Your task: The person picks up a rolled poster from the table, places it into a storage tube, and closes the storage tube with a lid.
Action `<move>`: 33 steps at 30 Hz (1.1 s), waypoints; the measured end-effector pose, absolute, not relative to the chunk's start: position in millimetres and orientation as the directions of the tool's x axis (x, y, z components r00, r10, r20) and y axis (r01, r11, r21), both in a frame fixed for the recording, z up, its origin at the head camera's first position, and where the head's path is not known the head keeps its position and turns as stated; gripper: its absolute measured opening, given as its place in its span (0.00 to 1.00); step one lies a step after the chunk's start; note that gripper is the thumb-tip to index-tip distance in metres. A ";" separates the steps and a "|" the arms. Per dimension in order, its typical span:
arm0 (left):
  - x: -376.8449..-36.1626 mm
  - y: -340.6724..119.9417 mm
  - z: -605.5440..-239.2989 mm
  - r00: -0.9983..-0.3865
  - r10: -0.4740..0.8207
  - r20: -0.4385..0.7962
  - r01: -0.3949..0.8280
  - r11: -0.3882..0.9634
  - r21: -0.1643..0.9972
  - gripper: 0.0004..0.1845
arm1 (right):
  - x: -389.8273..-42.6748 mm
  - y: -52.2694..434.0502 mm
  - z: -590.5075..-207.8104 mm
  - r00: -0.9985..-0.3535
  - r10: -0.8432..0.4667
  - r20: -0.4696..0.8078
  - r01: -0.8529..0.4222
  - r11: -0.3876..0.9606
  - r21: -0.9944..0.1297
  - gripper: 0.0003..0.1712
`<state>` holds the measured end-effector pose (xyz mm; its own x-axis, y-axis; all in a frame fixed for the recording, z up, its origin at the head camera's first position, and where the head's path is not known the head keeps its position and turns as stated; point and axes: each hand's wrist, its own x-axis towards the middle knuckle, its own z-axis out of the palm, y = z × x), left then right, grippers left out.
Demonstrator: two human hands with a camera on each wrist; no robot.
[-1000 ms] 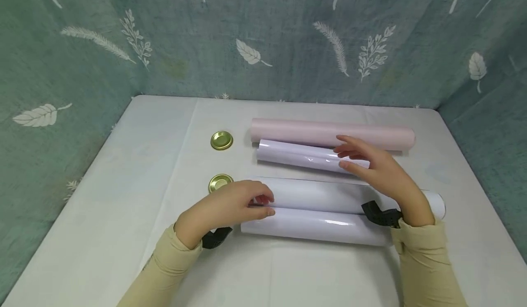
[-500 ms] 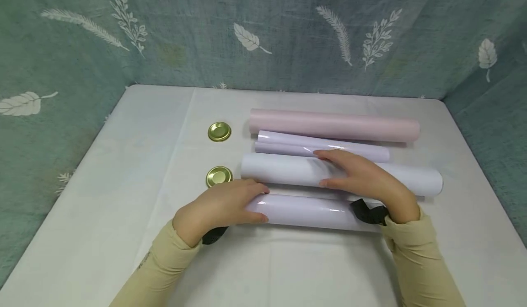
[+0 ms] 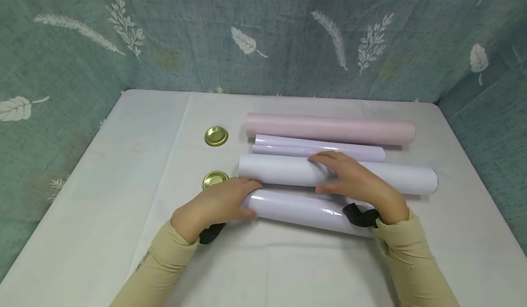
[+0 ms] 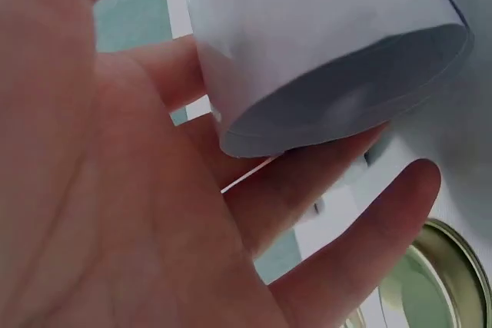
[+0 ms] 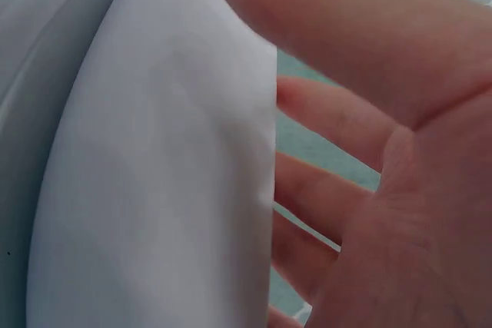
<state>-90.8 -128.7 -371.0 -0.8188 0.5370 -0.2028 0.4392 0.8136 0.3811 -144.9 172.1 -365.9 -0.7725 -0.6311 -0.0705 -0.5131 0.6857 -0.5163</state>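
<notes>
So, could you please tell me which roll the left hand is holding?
The frontmost roll, a glossy one: the left hand grips its left end. The right hand holds the white roll behind it; the rest lie farther back.

Two gold lids here, the far one (image 3: pixel 216 136) in full view and the near one (image 3: pixel 215 178) partly hidden, both down on the white table (image 3: pixel 103 215)! Out toward the back lies a pink roll (image 3: pixel 331 129), and there's the blue-green cloth (image 3: pixel 284 64) behind, scattered with white leaves (image 3: pixel 244 40).
</notes>
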 end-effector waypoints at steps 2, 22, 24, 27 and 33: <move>-93.0 -133.6 -370.3 -0.815 0.537 -0.219 0.413 0.802 0.433 0.30 | -146.1 172.3 -367.7 -0.773 -0.631 -0.064 -0.520 0.689 -0.504 0.39; -120.9 -216.6 -357.1 -0.802 0.516 -0.301 -0.097 0.385 0.918 0.30 | -146.6 167.9 -374.4 -0.802 -0.591 -0.086 -0.522 0.764 -0.380 0.47; -124.1 -222.3 -361.6 -0.810 0.522 -0.269 -0.135 0.280 0.950 0.28 | -145.7 164.6 -376.1 -0.806 -0.587 -0.080 -0.537 0.781 -0.320 0.50; -127.7 -228.5 -367.0 -0.843 0.499 -0.200 -0.143 0.150 0.978 0.25 | -142.9 158.9 -378.3 -0.809 -0.583 -0.067 -0.559 0.801 -0.214 0.53; -131.4 -233.4 -369.0 -0.920 0.378 -0.102 -0.168 -0.148 0.975 0.25 | -140.3 152.5 -381.5 -0.821 -0.570 -0.042 -0.561 0.818 -0.127 0.54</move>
